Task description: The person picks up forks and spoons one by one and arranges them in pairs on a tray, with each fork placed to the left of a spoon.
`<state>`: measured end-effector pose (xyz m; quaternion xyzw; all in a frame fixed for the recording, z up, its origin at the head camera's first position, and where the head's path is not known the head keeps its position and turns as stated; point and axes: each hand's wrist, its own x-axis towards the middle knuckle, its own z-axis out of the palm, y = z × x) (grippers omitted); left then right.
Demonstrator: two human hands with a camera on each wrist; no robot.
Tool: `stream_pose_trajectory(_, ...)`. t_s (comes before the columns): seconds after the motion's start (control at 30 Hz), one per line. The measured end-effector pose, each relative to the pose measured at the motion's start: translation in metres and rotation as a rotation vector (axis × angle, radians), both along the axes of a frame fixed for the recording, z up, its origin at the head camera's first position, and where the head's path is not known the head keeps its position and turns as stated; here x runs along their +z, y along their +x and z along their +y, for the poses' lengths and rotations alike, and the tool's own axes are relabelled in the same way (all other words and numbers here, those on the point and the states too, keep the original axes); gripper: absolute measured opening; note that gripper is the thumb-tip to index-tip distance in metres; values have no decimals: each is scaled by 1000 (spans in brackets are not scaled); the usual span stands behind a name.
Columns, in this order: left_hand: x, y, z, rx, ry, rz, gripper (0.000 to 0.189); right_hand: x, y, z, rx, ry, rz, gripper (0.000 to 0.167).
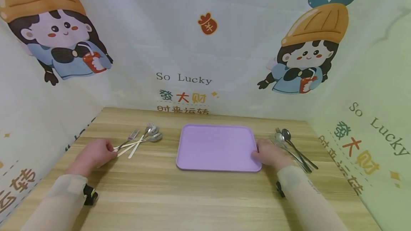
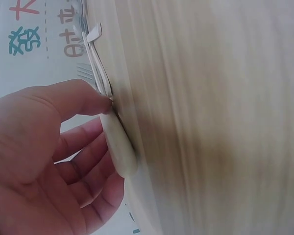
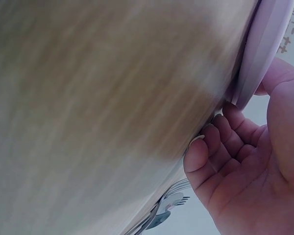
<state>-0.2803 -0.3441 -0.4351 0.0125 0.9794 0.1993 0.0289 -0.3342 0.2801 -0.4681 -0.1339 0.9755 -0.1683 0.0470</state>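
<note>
My left hand (image 1: 96,152) pinches the pale handle (image 2: 118,147) of a fork between thumb and fingers at the table's left side. The fork's tines (image 1: 133,135) point away toward the back. Beside it lie other pale-handled pieces, among them a spoon (image 1: 156,137) and another fork (image 1: 149,127), crossing one another. At the middle, a flat lilac tray (image 1: 218,147) lies on the table. My right hand (image 1: 269,152) grips the tray's right edge, thumb over the rim; in the right wrist view the fingers (image 3: 235,120) curl at its underside.
Dark-handled spoons (image 1: 286,134) and a fork (image 1: 278,130) lie right of the right hand, partly hidden by it. The wood-grain table (image 1: 199,199) meets a printed cloth backdrop (image 1: 244,102) at the back and sides.
</note>
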Motion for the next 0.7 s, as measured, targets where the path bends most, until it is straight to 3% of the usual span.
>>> stream_pose_trajectory(0.17, 1, 0, 2, 18, 2, -28, 23, -11, -7, 3, -13, 1, -5, 31)
stream_pose_trajectory(0.47, 0, 1, 2, 26, 8, -46, 25, 28, 22, -19, -40, 31, -39, 30)
stream_pose_trajectory(0.7, 1, 0, 3, 26, 9, -41, 24, 30, 25, -20, -42, 38, -40, 30)
